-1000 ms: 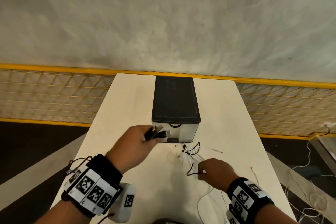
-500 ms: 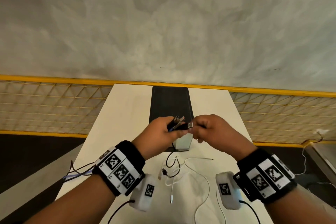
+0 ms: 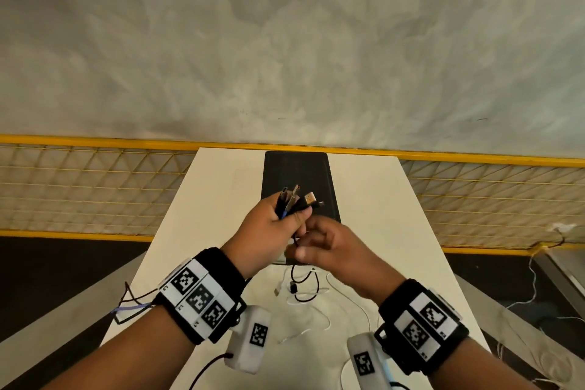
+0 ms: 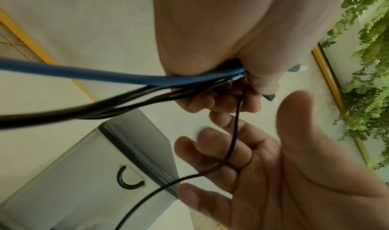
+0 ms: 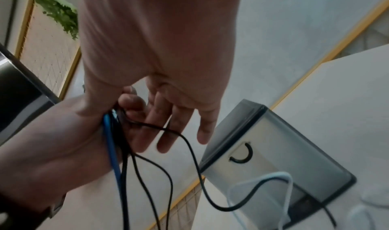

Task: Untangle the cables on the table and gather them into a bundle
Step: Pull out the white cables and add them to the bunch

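Note:
My left hand (image 3: 272, 225) is raised over the table and grips a bunch of cable ends, whose plugs (image 3: 296, 199) stick up out of the fist. A blue cable (image 4: 105, 73) and several black ones trail from that grip back toward my wrist. Just below it my right hand (image 3: 329, 247) has relaxed, spread fingers. A thin black cable (image 4: 233, 137) hangs from my left fist and runs across the right hand's fingers (image 5: 166, 133) without being pinched. More cables lie on the white table (image 3: 380, 215): a black loop (image 3: 305, 290) and white cables (image 3: 319, 326).
A grey drawer box with a black lid (image 3: 297, 174) and a curved black handle (image 5: 242, 155) stands at the middle of the table, just beyond my hands. Yellow-framed mesh railing (image 3: 95, 187) runs behind the table. Other cables lie on the floor at the right (image 3: 531, 294).
My right hand brought a black cable's plug up from the table to the left hand's bunch, let it go, and has dropped just below the left fist. The left hand rose with its bunch.

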`<action>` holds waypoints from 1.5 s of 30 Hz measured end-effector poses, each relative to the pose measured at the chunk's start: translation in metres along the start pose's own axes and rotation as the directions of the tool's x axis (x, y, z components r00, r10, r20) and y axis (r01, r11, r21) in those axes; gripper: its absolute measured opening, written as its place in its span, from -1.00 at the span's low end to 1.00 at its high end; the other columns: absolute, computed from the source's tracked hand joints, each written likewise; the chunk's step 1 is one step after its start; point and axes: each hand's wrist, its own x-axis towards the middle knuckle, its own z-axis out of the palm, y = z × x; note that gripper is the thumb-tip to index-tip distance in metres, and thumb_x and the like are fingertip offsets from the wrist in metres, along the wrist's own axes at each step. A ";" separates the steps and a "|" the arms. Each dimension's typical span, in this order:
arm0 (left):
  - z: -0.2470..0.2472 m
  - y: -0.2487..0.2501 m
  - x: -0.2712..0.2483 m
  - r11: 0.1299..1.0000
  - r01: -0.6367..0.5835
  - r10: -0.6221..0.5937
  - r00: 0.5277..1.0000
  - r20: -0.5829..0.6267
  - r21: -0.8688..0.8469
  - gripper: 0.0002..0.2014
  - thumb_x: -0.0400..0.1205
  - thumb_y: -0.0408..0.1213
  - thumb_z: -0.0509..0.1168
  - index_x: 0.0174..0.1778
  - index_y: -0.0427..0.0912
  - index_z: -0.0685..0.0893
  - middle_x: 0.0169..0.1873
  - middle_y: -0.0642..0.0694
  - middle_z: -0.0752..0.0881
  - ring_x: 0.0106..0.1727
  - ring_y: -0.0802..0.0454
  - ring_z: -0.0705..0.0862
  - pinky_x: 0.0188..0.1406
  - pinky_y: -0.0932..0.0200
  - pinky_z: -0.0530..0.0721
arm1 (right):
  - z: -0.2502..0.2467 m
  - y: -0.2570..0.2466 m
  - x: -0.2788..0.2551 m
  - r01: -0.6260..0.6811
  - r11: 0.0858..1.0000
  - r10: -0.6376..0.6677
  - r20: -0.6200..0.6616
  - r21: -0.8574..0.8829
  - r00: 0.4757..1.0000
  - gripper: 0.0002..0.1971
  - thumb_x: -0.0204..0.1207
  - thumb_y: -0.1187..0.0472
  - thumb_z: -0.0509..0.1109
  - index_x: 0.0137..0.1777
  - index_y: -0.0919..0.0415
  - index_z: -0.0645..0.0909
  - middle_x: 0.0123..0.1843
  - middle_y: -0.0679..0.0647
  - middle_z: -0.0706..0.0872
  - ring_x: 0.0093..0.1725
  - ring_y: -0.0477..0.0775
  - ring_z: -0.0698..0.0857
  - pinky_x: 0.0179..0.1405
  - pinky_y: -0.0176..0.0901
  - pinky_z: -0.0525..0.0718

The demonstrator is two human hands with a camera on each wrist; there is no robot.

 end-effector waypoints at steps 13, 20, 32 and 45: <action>-0.088 0.077 -0.005 0.783 -0.329 0.103 0.905 -0.412 -0.527 -0.62 0.77 -0.05 0.17 -0.38 -0.03 0.40 -0.59 0.04 0.29 -0.67 0.14 0.30 -0.65 0.28 0.33 | -0.007 0.101 -0.013 -0.318 0.817 0.338 -0.047 -0.481 0.940 -0.82 0.56 0.14 0.37 -0.29 0.04 0.58 -0.28 0.03 0.75 -0.28 0.02 0.75 -0.13 -0.02 0.73; -0.093 0.071 -0.011 0.887 -0.343 0.133 0.830 -0.542 -0.308 -0.61 0.60 -0.31 0.43 -0.43 0.01 0.39 -0.61 0.13 0.36 -0.67 0.13 0.24 -0.61 0.31 0.18 | -0.016 0.098 -0.005 -0.318 0.783 0.278 -0.156 -0.535 0.948 -0.79 0.62 0.05 0.32 -0.12 0.15 0.66 -0.13 0.04 0.83 -0.25 -0.17 0.65 -0.22 -0.32 0.55; -0.136 0.059 -0.021 0.931 -0.036 0.284 0.696 -0.660 0.363 -0.58 0.56 -0.12 0.48 -0.44 -0.20 0.41 -0.52 -0.03 0.49 -0.49 0.19 0.33 -0.45 0.27 0.38 | -0.040 0.090 -0.005 -0.403 0.637 0.288 -0.282 -0.657 0.915 -0.79 0.50 -0.02 0.47 0.08 -0.02 0.63 -0.12 -0.05 0.69 -0.09 -0.01 0.68 -0.22 -0.35 0.51; -0.040 -0.007 -0.025 0.955 0.247 -0.219 0.961 -0.171 0.164 -0.54 0.66 0.00 0.35 -0.52 -0.15 0.53 -0.70 0.01 0.50 -0.68 0.11 0.40 -0.58 0.21 0.39 | -0.022 0.103 -0.025 -0.697 0.560 0.738 -0.113 -0.448 0.665 -0.83 0.52 0.12 0.34 -0.18 0.22 0.60 -0.39 0.13 0.74 -0.49 0.02 0.65 -0.45 -0.25 0.51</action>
